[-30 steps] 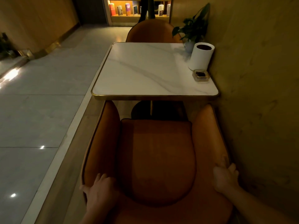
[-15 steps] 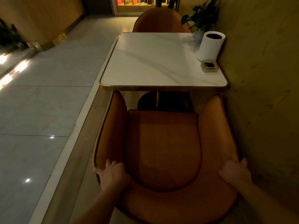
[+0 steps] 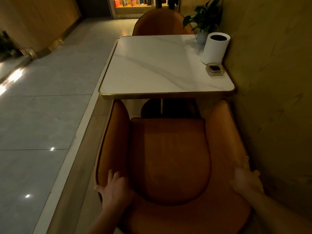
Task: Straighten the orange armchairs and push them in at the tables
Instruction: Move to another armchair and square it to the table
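Note:
An orange armchair (image 3: 170,156) stands right below me, facing a white marble table (image 3: 158,65) with a gold rim. The tips of its two arms reach the table's near edge. My left hand (image 3: 115,191) grips the back rim at the left, thumb outside and fingers over the inside. My right hand (image 3: 245,180) grips the rim at the right, close to the wall. A second orange armchair (image 3: 160,22) stands at the far side of the table, its back toward the aisle.
A yellow wall (image 3: 270,98) runs close along the right of chair and table. On the table's right side stand a white cylinder (image 3: 215,48), a small ashtray (image 3: 214,69) and a potted plant (image 3: 204,19). A grey tiled aisle (image 3: 42,98) lies left.
The armchair has slid forward toward the table, its arm tips now at the table's edge. Both hands kept their hold on the back rim and moved with it.

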Demonstrator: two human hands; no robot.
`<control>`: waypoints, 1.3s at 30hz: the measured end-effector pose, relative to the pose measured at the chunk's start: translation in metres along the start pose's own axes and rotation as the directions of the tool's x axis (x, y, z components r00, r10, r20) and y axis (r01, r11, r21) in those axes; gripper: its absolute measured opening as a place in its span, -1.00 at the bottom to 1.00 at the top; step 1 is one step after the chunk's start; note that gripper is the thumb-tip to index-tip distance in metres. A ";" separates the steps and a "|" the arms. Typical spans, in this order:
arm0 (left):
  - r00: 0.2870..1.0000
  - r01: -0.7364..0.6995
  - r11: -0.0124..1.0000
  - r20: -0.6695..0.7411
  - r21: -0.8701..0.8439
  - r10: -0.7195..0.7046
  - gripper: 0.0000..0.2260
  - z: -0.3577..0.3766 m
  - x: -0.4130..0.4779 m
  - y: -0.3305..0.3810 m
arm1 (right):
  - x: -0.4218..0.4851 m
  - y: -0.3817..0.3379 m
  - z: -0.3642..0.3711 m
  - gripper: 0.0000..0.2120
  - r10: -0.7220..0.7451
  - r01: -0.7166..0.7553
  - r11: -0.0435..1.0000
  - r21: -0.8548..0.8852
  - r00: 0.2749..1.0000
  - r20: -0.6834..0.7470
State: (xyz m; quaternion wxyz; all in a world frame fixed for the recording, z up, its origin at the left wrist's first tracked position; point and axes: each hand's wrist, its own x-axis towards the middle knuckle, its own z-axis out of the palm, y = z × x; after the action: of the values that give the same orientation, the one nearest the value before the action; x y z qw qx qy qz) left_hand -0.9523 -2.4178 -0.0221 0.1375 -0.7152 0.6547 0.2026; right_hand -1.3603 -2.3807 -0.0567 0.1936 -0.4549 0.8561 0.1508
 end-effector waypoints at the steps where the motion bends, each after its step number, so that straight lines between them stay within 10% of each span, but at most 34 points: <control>1: 1.000 0.000 1.000 -0.013 -0.007 0.000 -0.79 -0.001 0.003 0.000 | 0.003 0.000 -0.003 -0.46 0.007 -0.007 1.000 -0.004 1.000 -0.001; 26: 0.999 0.017 1.000 -0.039 0.000 -0.017 -0.84 0.009 0.014 0.011 | 0.022 0.007 -0.013 -0.55 -0.008 0.008 1.000 -0.003 1.000 0.001; 33: 0.999 0.047 0.999 -0.029 0.016 -0.047 -0.89 0.005 0.012 0.015 | 0.003 0.001 -0.014 -0.31 -0.007 0.007 1.000 0.004 0.999 0.052; 39: 0.999 0.039 0.999 -0.034 0.024 -0.038 -0.87 0.005 0.012 0.013 | -0.004 -0.005 -0.012 -0.62 0.048 -0.047 0.999 -0.019 0.998 0.051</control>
State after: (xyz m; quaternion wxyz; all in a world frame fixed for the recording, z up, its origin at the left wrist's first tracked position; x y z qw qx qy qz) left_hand -0.9646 -2.4276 -0.0311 0.1389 -0.7292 0.6455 0.1797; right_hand -1.3570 -2.3860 -0.0445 0.2080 -0.4319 0.8601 0.1745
